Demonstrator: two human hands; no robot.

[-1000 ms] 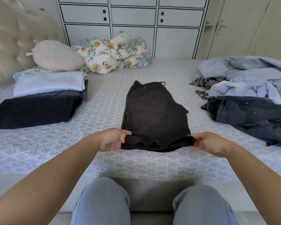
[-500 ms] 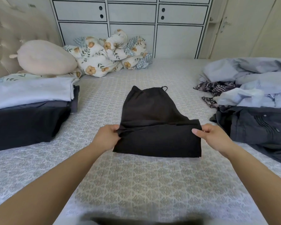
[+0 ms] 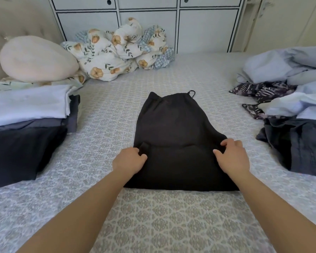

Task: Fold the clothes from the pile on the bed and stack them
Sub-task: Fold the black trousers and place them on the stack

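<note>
Fingers of our left hand (image 3: 129,162) and right hand (image 3: 232,157) pinch the black garment's (image 3: 171,128) folded hem, mid-bed (image 3: 106,114). Uneven pulling could skew our fold.

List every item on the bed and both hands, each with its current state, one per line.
black garment: lying flat, near end folded over
left hand: pinching the fold's left edge
right hand: gripping the fold's right edge
stack: folded, layered
clothes pile: unfolded, heaped
floral quilt: bunched up

1. Black garment (image 3: 173,136), frame centre, lies flat on the bed, its near end folded up.
2. Folded stack (image 3: 26,121), left edge.
3. Unfolded pile (image 3: 295,106), right edge, rumpled.
</note>
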